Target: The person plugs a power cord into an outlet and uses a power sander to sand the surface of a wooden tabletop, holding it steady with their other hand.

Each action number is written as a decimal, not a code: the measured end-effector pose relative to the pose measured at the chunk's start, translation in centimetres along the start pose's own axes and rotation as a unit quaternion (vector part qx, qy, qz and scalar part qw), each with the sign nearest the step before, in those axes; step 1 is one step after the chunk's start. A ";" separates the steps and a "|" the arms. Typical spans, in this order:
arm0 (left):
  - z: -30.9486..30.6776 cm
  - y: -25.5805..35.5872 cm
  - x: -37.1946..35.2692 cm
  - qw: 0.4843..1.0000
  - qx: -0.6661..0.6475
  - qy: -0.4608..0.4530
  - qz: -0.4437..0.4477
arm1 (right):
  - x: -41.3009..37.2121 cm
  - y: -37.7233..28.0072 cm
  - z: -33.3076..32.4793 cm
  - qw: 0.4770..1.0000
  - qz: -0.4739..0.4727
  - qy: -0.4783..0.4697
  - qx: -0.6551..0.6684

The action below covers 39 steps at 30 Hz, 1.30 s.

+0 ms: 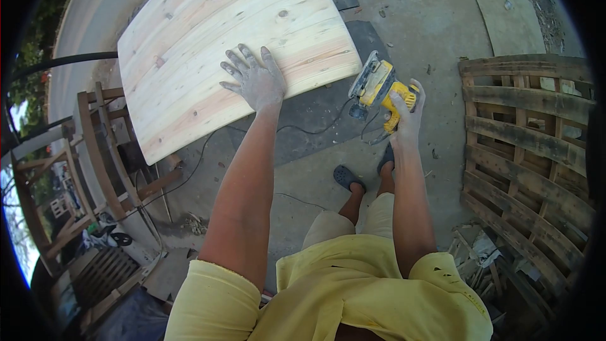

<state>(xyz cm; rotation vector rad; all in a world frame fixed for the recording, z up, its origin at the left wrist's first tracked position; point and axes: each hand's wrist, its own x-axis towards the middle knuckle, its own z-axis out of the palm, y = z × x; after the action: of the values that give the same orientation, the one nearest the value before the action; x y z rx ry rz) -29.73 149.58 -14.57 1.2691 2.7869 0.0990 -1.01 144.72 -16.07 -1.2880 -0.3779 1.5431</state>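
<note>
A pale, knotty wooden panel (214, 31) fills the upper left of the head view, its near edge facing me. My left hand (259, 82), dusty, lies on the panel close to that edge with its fingers spread. In my right hand (409, 113) is a yellow and black electric sander (379, 85), gripped by its body. The sander is held off the panel, just right of its near right corner, with its flat pad turned toward the wood. A dark power cord (309, 131) runs from the sander to the left beneath the panel.
Slatted wooden pallets (524, 98) stand at the right, with scrap wood (483, 256) below them. Wooden frames (101, 145) crowd the left side. A dark mat (303, 126) lies on the concrete floor (429, 31) under the panel. The cord crosses the floor near my feet.
</note>
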 end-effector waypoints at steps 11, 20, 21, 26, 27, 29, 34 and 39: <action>-0.1 0.0 -0.3 1.000 -0.002 -0.021 0.004 | -1.4 -9.9 8.2 0.711 -0.326 -0.055 -0.620; -0.9 0.6 -0.2 1.000 -0.010 -0.029 -0.003 | 12.8 -8.9 1.6 0.955 -0.015 -0.200 -0.219; -0.7 0.5 -0.2 1.000 -0.008 -0.028 -0.004 | 12.1 -7.7 0.4 0.972 0.024 -0.189 -0.139; -1.2 0.5 -0.4 0.999 -0.011 -0.032 -0.003 | 5.6 -1.1 -2.6 0.990 0.061 -0.087 0.094; -1.1 0.4 -0.4 0.999 -0.012 -0.031 -0.003 | 3.9 0.1 -2.2 0.989 0.058 -0.054 0.122; -0.9 0.5 -0.3 0.999 -0.012 -0.030 -0.006 | -0.3 2.3 0.6 0.989 -0.009 0.061 0.134; -0.5 0.2 -0.1 1.000 -0.009 -0.024 -0.004 | -4.8 1.5 5.2 0.982 -0.060 0.178 0.011; 0.2 -0.1 -0.1 1.000 -0.011 -0.008 0.003 | 2.2 -7.0 2.8 0.943 -0.095 0.064 -0.313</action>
<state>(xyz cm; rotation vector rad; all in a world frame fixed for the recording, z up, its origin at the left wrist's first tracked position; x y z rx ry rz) -29.70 149.45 -14.80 1.2673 2.7617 0.1204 0.35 150.42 -10.77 -1.7653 -0.9319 1.2013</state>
